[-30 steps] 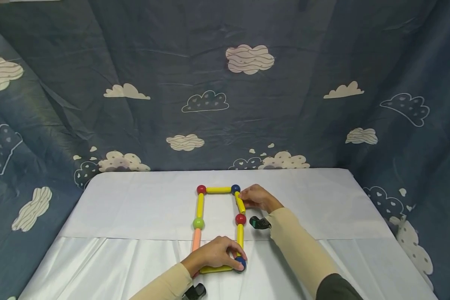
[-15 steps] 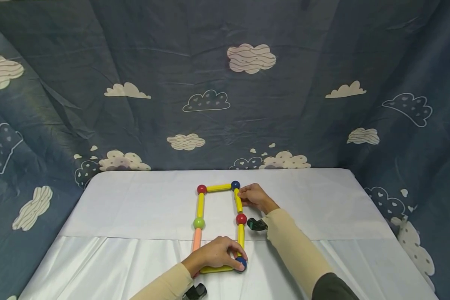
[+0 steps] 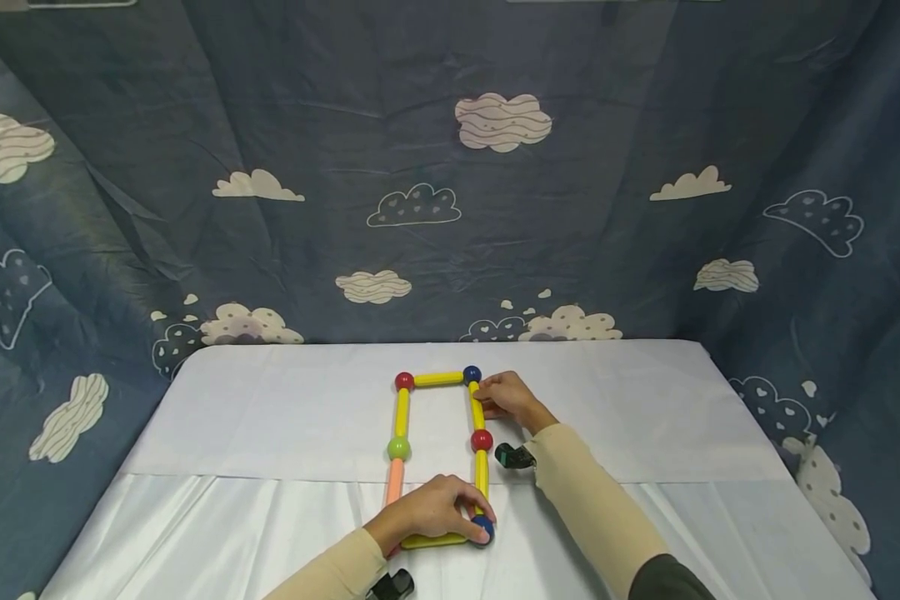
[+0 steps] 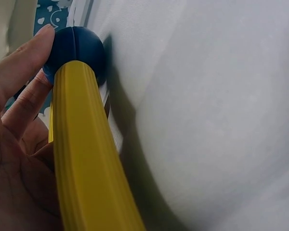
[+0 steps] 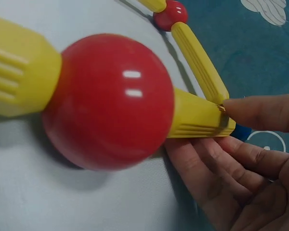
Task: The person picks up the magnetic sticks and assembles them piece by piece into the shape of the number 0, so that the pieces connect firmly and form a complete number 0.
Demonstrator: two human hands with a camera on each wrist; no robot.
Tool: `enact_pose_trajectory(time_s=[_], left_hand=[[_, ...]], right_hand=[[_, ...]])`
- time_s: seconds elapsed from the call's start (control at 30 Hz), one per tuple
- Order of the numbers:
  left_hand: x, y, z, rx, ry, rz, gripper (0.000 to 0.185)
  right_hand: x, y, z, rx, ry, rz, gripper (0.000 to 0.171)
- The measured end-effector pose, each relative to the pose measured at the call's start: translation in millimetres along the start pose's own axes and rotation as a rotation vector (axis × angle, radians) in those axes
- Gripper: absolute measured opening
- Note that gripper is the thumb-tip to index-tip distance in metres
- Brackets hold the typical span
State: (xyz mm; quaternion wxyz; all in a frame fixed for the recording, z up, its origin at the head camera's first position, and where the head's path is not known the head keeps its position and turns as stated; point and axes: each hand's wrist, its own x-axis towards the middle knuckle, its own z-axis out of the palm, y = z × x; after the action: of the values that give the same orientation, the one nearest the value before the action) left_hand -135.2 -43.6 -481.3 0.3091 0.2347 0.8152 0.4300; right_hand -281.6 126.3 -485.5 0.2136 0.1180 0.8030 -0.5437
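On the white cloth lies a closed frame of ball-and-rod building pieces. My left hand [image 3: 438, 507] grips the blue ball [image 4: 75, 50] at the near right corner, and the near yellow rod [image 4: 86, 144] runs from that ball below the palm. My right hand [image 3: 513, 398] pinches the far right yellow rod [image 5: 200, 115] between thumb and fingers. One end of this rod meets the red ball [image 5: 108, 101]; its other end is at the far blue ball [image 3: 472, 374]. The near left corner is hidden behind my left hand and wrist.
The left side has another red ball [image 3: 404, 381], a yellow rod [image 3: 402, 412], a green ball [image 3: 398, 448] and an orange rod [image 3: 394, 481]. The white cloth [image 3: 270, 417] covers the table, and a dark cloud-patterned curtain [image 3: 570, 233] hangs behind and on both sides.
My right hand has shifted slightly left with its yellow rod. The rod's near end has swung in line with the red ball and now meets it. My left hand has stayed put.
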Motion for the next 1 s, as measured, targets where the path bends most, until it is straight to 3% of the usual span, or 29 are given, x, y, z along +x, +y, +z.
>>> enact_pose_trajectory(time_s=[0.27,0.4,0.6,0.77,0.87,1.0], left_hand=[[-2.3,-2.3,0.3,0.036,0.016,0.023,0.015],[-5.8,-0.5,-4.6,0.065,0.059,0.027,0.023],[-21.5,-1.6,-29.3,0.085,0.213,-0.026,0.028],[-46.6,-23.0,-51.0,0.070,0.402,-0.042,0.020],[-60.8,-36.6,-53.5,0.032,0.492,-0.091,0.016],[-69.4,-44.9,-47.7,-0.042,0.525,-0.196,0.022]], right_hand=[[-2.6,3.8,7.0,-0.059,0.064,-0.045,0.031],[-3.9,4.1,7.6,-0.056,0.079,-0.067,0.032],[-4.5,3.8,7.3,-0.040,0.077,-0.072,0.033],[-2.8,5.3,10.0,-0.035,0.072,-0.054,0.035],[-3.2,6.4,9.7,-0.054,0.074,-0.052,0.035],[-6.3,7.1,5.8,-0.075,0.082,-0.053,0.032]])
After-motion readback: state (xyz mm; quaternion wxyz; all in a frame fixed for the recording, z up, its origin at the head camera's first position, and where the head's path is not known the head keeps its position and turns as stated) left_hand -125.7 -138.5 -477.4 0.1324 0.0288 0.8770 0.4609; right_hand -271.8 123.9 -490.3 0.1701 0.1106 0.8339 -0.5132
